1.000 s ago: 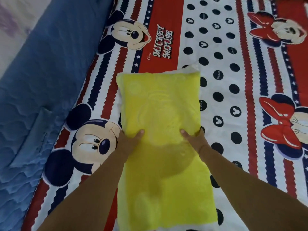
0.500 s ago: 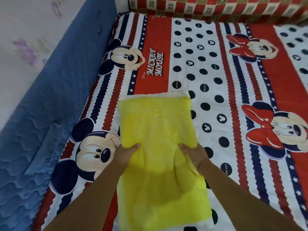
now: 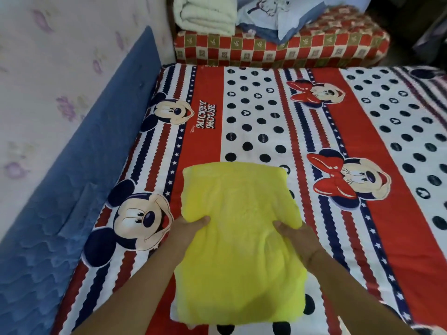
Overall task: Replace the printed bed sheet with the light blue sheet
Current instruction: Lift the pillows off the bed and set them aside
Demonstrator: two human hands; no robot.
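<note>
Since the earlier frame we have drawn the pillow (image 3: 242, 238) toward us and our view has tipped up, so the far end of the bed now shows. Item, pillow: yellow, at 6 o'clock, over the printed sheet (image 3: 387, 238), its near end apparently lifted; we cannot tell whether its far edge touches the bed. Item, left hand (image 3: 187, 228): grasping the pillow's 9 o'clock edge, thumb on top, fingers hidden beneath. Item, right hand (image 3: 297, 238): grasping the 3 o'clock edge likewise. Item, printed sheet: spread flat over the whole mattress, not yet pulled loose at any edge we can see. Item, blue sheet (image 3: 273, 18): a rumpled light blue heap at 12 o'clock, which we take for the replacement, just beside a folded white blanket (image 3: 205, 14), both on a checked cushion (image 3: 278, 50) at the bed's far end. Item, blue padded board (image 3: 72, 189): along the 9 o'clock side, against the wall. Step in hand, by our judgement: clearing the bed, the stripping proper not begun. Next move calls for carrying the pillow right off the mattress, perhaps to the 12 o'clock cushion, and setting it clear of the blue heap so that the heap stays easy to reach; only then can we free a corner of the printed sheet.
</note>
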